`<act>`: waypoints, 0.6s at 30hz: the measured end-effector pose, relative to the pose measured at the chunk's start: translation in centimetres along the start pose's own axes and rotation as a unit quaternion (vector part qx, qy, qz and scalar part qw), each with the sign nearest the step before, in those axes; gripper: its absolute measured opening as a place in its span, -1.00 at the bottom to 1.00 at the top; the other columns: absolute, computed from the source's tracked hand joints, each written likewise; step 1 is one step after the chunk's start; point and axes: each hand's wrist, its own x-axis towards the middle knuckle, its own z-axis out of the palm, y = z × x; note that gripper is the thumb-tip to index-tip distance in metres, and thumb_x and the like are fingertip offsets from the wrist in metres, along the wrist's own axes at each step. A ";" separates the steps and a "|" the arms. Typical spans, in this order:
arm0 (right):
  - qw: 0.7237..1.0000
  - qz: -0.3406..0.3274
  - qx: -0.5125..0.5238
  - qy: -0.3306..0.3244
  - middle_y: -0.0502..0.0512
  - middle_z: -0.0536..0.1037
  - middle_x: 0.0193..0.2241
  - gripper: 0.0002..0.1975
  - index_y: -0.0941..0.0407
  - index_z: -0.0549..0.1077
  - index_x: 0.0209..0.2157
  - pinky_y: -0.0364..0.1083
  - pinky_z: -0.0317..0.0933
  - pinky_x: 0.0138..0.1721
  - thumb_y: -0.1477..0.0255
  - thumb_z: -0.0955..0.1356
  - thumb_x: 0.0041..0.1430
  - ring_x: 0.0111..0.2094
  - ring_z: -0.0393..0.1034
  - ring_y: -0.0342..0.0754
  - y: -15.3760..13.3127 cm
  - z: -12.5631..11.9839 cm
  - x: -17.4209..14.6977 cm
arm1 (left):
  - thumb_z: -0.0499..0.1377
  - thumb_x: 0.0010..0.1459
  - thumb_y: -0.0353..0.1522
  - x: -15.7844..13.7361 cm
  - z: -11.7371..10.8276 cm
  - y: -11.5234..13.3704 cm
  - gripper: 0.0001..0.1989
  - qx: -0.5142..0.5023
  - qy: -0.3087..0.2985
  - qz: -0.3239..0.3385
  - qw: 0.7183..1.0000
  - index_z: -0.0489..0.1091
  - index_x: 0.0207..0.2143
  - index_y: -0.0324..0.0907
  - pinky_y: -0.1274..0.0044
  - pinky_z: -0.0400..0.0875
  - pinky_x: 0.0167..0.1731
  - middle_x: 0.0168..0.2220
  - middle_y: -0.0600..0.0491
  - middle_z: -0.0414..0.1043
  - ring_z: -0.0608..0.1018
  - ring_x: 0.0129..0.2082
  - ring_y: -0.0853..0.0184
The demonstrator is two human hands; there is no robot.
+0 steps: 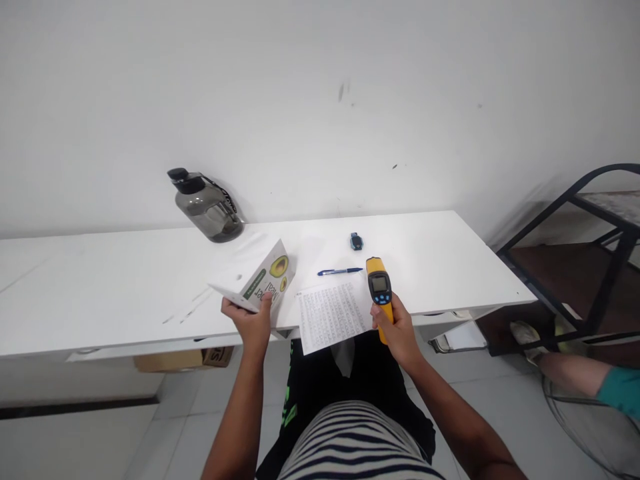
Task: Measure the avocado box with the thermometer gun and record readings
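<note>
My left hand pinches the lower edge of a folded white card printed with avocados and the words "Meal" and part of "per". The card stands tilted above the table, its folds spread apart. My right hand is wrapped round the handle of a yellow and black infrared thermometer, its small screen and blue buttons facing me. Between my hands, a sheet of paper covered in handwriting hangs over the table's front edge. Just beyond the sheet lies a blue pen. Farther back is a small blue and black device.
A grey translucent bottle with a black cap stands at the back left of the white table, near the wall. Below the table sits a cardboard box. To the right are a black metal frame and another person's arm.
</note>
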 end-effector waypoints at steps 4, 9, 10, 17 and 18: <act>1.000 0.001 -0.001 0.000 -0.05 0.32 -0.46 -0.66 0.08 0.31 -0.18 -0.14 0.24 -0.49 0.16 0.34 0.11 -0.53 0.22 -0.18 0.1 0.0 0.1 | 0.36 -0.14 -0.28 0.0 0.0 0.0 -0.24 0.004 0.003 0.005 1.000 -0.04 0.01 -0.16 0.32 0.35 0.03 0.05 -0.14 0.17 0.42 0.01 0.25; 1.000 0.003 -0.002 0.000 -0.02 0.33 -0.45 -0.63 0.08 0.32 -0.11 -0.14 0.24 -0.50 0.16 0.34 0.11 -0.53 0.22 -0.17 0.3 0.1 0.1 | 0.36 -0.14 -0.27 -0.1 0.0 0.0 -0.23 0.003 0.005 0.003 1.000 -0.04 0.02 -0.16 0.33 0.36 0.02 0.05 -0.15 0.16 0.41 0.02 0.24; 1.000 0.001 -0.005 0.001 -0.02 0.34 -0.44 -0.62 0.08 0.32 -0.10 -0.14 0.24 -0.50 0.17 0.34 0.12 -0.53 0.22 -0.17 0.4 0.2 0.1 | 0.36 -0.13 -0.26 -0.1 -0.1 0.0 -0.23 0.003 0.004 0.004 1.000 -0.04 0.02 -0.16 0.34 0.36 0.02 0.05 -0.15 0.16 0.41 0.02 0.24; 0.998 -0.042 -0.039 0.033 0.03 0.41 -0.36 -0.45 0.08 0.18 0.15 -0.10 0.29 -0.41 0.13 0.24 0.20 -0.46 0.30 -0.12 1.7 -0.5 0.8 | 0.35 -0.13 -0.25 -0.2 -0.1 0.1 -0.20 0.010 -0.003 -0.004 1.000 -0.06 0.06 -0.16 0.34 0.36 0.02 0.07 -0.16 0.16 0.41 0.03 0.23; 0.995 -0.054 -0.065 0.046 0.05 0.43 -0.34 -0.42 0.08 0.14 0.18 -0.08 0.30 -0.39 0.13 0.22 0.20 -0.43 0.32 -0.11 2.0 -1.1 1.3 | 0.35 -0.13 -0.26 -0.2 -0.1 0.1 -0.20 0.009 -0.003 -0.004 1.000 -0.06 0.06 -0.16 0.34 0.36 0.02 0.07 -0.16 0.16 0.41 0.03 0.23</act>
